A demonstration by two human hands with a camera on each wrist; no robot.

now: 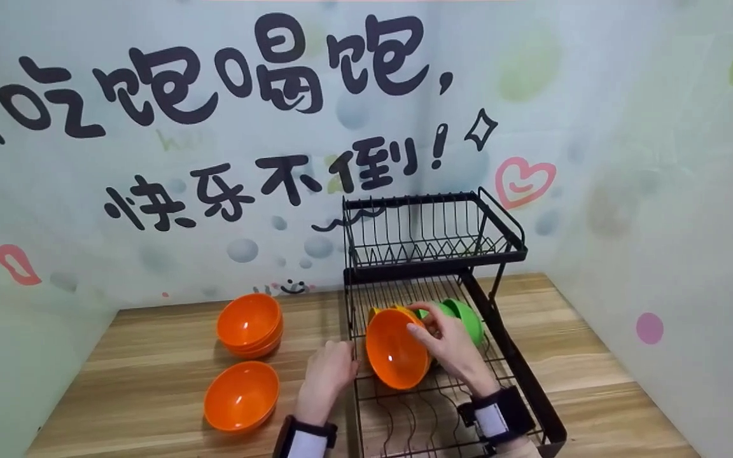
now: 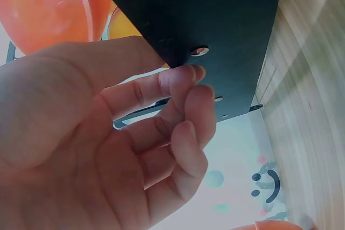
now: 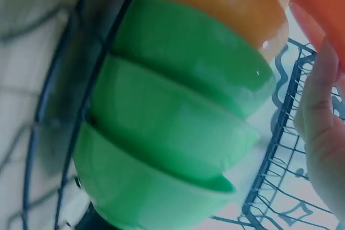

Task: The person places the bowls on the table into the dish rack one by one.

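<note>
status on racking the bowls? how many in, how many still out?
Done: three green bowls and a yellow-orange one stand nested on edge in the lower tier of the dish rack. In hand: the right hand holds an orange bowl on edge in the same row; the left hand touches the rack's left edge. Left: a stack of orange bowls and a single orange bowl on the table. The upper tier looks empty.

place: we take it for a staged kitchen corner | evidence: we see a black two-tier wire dish rack (image 1: 433, 245) on a light wooden-plank countertop (image 1: 150, 356) | orange plastic bowls (image 1: 249, 324) | printed cartoon wall backdrop (image 1: 214, 114) with Chinese lettering
</note>
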